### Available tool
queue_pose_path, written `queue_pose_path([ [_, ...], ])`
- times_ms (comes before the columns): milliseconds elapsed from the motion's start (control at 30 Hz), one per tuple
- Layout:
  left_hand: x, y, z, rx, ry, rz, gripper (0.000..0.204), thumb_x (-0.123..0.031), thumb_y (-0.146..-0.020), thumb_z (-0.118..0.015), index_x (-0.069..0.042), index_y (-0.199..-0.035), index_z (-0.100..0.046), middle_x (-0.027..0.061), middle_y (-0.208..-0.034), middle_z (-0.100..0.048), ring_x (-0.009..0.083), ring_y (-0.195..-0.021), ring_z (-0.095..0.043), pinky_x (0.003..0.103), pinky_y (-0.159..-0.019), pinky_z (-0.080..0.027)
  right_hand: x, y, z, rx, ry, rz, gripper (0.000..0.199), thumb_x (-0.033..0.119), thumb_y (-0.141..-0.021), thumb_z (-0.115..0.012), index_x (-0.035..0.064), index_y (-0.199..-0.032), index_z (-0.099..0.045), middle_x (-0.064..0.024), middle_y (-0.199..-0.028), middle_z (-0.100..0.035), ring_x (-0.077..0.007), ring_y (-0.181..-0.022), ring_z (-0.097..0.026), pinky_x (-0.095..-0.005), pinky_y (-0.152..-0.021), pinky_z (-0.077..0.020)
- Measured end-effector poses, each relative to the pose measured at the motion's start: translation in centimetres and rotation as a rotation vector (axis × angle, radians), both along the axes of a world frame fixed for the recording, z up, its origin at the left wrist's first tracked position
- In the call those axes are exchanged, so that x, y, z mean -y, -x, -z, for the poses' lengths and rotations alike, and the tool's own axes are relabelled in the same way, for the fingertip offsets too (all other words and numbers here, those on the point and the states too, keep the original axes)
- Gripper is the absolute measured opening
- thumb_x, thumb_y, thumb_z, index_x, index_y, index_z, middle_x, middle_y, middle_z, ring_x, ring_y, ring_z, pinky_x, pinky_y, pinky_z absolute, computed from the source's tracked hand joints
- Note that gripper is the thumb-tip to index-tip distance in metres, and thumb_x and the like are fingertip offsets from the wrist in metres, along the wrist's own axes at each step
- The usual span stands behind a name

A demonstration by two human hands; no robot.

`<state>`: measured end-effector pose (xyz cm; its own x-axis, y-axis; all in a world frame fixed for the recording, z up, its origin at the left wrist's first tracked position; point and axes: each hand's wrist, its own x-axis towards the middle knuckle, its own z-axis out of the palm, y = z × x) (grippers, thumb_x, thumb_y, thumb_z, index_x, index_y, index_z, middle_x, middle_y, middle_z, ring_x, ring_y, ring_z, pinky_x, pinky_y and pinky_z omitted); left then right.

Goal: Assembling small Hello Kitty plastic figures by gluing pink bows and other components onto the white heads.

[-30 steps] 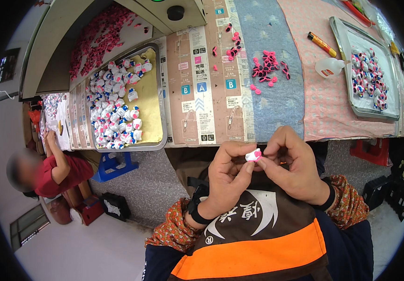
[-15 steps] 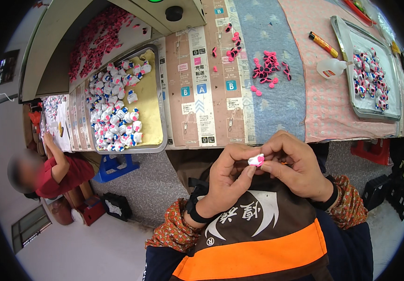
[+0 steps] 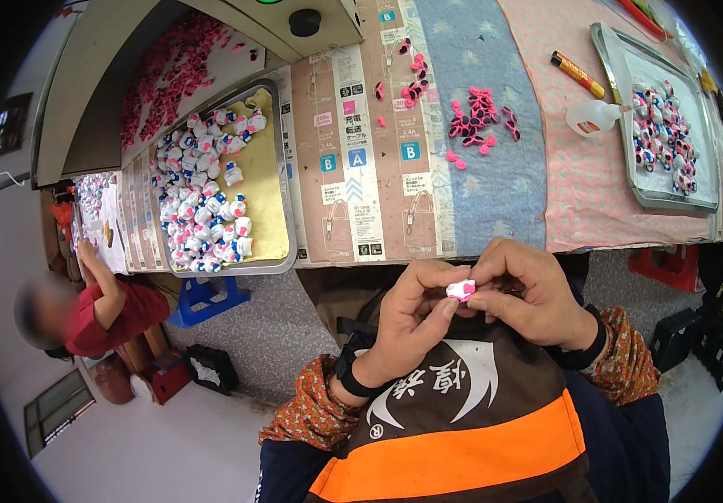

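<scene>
Between both hands, just in front of the table edge, is a small white figurine piece with a pink patch. My left hand pinches its left side between thumb and fingers. From the other side my right hand grips it, thumb tip against the pink part and fingers curled behind. The fingers hide part of the piece. Beyond my hands, small pink-and-black pieces lie in a loose heap on a blue cloth.
At left, a metal tray holds many white, blue and pink figurine pieces. Another tray with assembled-looking pieces stands at right, beside a white squeeze bottle and a yellow-orange tube. A person in red sits far left.
Both hands keep hold of the small white piece, which has barely shifted. The view has moved slightly.
</scene>
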<state>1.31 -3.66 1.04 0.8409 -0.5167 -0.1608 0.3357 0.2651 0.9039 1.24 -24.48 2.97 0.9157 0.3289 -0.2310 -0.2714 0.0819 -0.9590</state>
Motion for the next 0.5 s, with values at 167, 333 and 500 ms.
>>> queue_pose_path([
  [167,0.16,0.03,-0.01,0.112,-0.068,-0.017,0.033,0.003,-0.097,-0.052,0.000,-0.130,-0.050,0.0095,-0.121,-0.054,0.0142,-0.111,-0.058,0.028,-0.096,-0.049,-0.48,0.38,-0.29,-0.108,-0.087,0.081,0.012,0.003,-0.091,-0.069,0.0001,-0.098,-0.060,-0.0034,-0.083,-0.064,-0.0050,-0.067,-0.061,-0.0201,-0.058,-0.0498],
  [333,0.32,0.44,0.13,0.168,-0.093,-0.066,0.030,0.001,-0.095,-0.054,0.002,-0.125,-0.054,0.0128,-0.121,-0.056,0.0162,-0.112,-0.056,0.031,-0.099,-0.044,-0.49,0.42,-0.16,-0.125,-0.109,0.070,0.011,0.004,-0.092,-0.068,0.0000,-0.099,-0.059,-0.0029,-0.083,-0.064,-0.0043,-0.067,-0.061,-0.0198,-0.058,-0.0498],
  [500,0.83,0.32,-0.31,0.023,-0.046,-0.108,0.030,-0.002,-0.097,-0.054,0.002,-0.126,-0.051,0.0126,-0.124,-0.056,0.0168,-0.113,-0.056,0.033,-0.100,-0.044,-1.06,0.38,-0.55,-0.142,-0.110,0.117,0.011,0.004,-0.093,-0.066,0.0004,-0.100,-0.059,-0.0024,-0.084,-0.064,-0.0040,-0.069,-0.061,-0.0193,-0.059,-0.0507],
])
